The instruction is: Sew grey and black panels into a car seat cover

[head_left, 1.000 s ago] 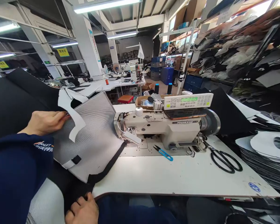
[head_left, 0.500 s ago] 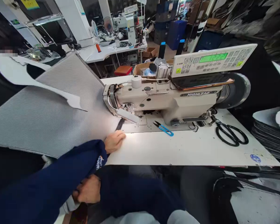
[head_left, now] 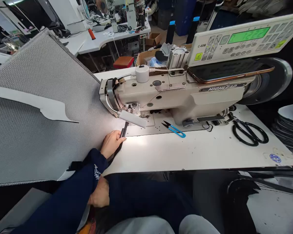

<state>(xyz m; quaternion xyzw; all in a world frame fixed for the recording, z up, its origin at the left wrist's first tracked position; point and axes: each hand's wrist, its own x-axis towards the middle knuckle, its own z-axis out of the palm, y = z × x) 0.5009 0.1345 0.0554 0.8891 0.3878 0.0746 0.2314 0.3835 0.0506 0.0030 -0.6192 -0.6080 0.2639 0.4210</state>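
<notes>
My left hand (head_left: 111, 143) is closed at the lower edge of a large grey mesh fabric panel (head_left: 83, 136), its thumb and fingers on a black strip (head_left: 123, 131). The strip leads up to the needle area of a beige sewing machine (head_left: 161, 94). A white cut piece (head_left: 51, 109) shows against the panel. Lower down, my right hand (head_left: 101, 193) reaches in beneath my left forearm; its fingers are hidden there. Blue thread snips (head_left: 174, 129) lie on the machine bed, right of my left hand.
Black-handled scissors (head_left: 250, 131) lie at the right of the white table (head_left: 161, 152). A phone (head_left: 229, 71) rests on the machine below a control panel (head_left: 244, 40). Stacked dark pieces (head_left: 289, 130) stand far right. Behind are a cardboard box (head_left: 143, 58) and a red stool (head_left: 123, 62).
The view has moved closer to the machine. My left hand has shifted along the black strip, with thumb and fingers now showing around it. My right hand has gone further under the left sleeve.
</notes>
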